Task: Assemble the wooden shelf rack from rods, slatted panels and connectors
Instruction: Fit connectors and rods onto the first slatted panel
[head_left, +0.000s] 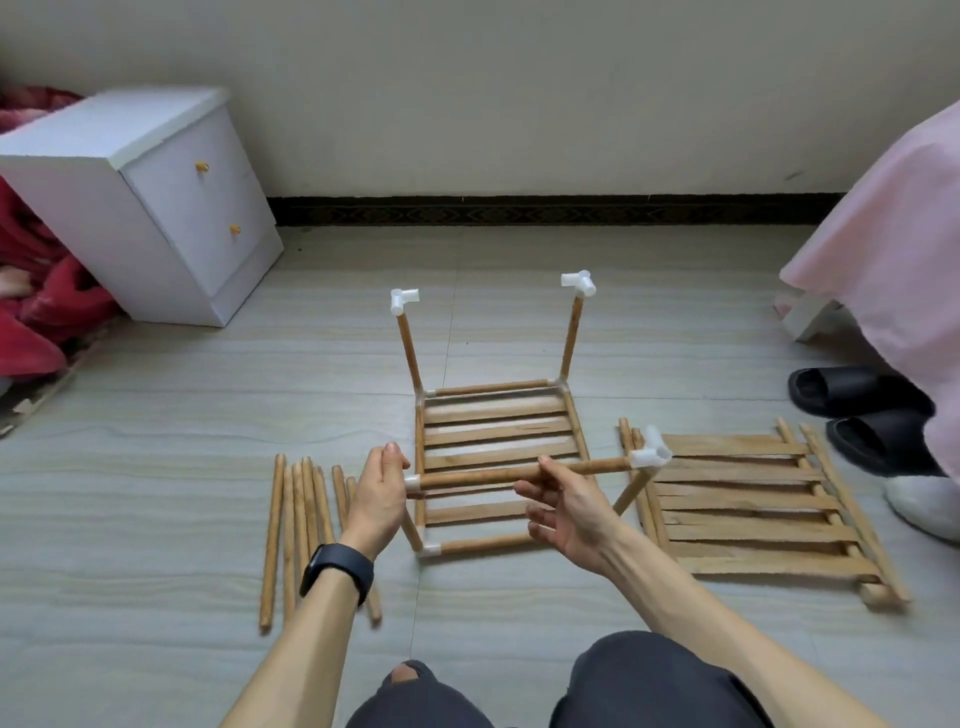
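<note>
Standing partly built on the floor, the rack has one slatted panel framed, two rear uprights capped with connectors, and a front top rod being seated. Left hand, fingers straight, presses the rack's front-left connector. Right hand pinches the rod between thumb and index. Outstanding: loose rods left of the rack, second slatted panel right of it.

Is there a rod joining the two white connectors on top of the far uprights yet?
No, the far left connector and the far right connector stand apart on their uprights, and nothing spans the gap between them.
</note>
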